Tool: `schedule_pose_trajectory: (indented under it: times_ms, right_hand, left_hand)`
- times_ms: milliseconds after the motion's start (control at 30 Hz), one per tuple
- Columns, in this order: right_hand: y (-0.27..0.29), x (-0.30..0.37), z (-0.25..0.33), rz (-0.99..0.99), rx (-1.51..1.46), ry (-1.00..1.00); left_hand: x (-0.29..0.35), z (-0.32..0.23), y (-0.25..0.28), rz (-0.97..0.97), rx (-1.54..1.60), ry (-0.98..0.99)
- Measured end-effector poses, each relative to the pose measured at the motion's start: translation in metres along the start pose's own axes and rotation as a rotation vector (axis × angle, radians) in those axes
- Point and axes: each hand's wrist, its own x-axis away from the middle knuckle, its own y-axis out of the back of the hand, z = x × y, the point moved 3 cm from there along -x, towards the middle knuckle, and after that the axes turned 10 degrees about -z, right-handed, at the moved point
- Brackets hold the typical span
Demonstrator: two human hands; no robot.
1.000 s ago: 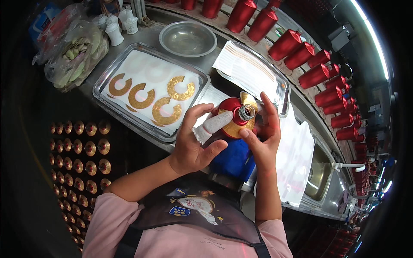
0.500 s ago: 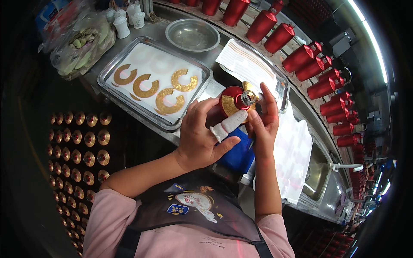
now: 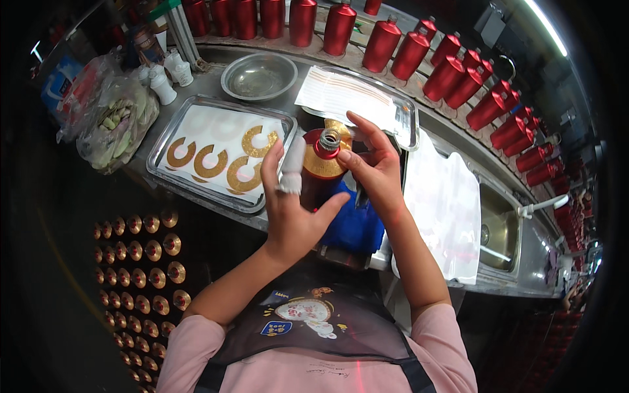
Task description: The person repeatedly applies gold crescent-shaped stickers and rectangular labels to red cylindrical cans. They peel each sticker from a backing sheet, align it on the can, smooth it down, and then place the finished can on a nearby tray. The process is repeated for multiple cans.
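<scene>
Metal counter [image 3: 203, 79]: is stretching ahead of the left hand [image 3: 293, 224].
Metal tray [image 3: 204, 190]: is lying left of that hand.
Basin [image 3: 259, 77]: is sitting beyond it.
White sheet [image 3: 442, 216]: is lying right of the right hand [image 3: 377, 171].
Ledge [image 3: 316, 50]: red bottles [image 3: 339, 30] are standing farther off.

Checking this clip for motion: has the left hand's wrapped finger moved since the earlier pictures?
Yes: the wrapped finger moved left, closer to the metal tray.

Pink short-sleeved shirt [image 3: 282, 377], dark apron [image 3: 372, 322] with colourful prints [image 3: 303, 312], white finger sleeve [image 3: 294, 167]
</scene>
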Motion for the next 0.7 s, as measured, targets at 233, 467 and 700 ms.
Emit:
schedule_pose_trajectory:
  times_ms: [233, 467, 700]
  right_hand:
    - [0.006, -0.004, -0.002, 0.048, -0.139, 0.023]
    - [0.0, 0.01, -0.001, -0.032, -0.081, 0.039]
    - [-0.004, 0.011, 0.001, -0.122, -0.18, -0.08]
  left_hand:
    - [-0.047, 0.023, -0.022, 0.358, 0.372, 0.242]
    - [-0.045, 0.031, -0.012, 0.434, 0.407, 0.211]
    - [-0.041, 0.039, -0.002, 0.31, 0.205, -0.034]
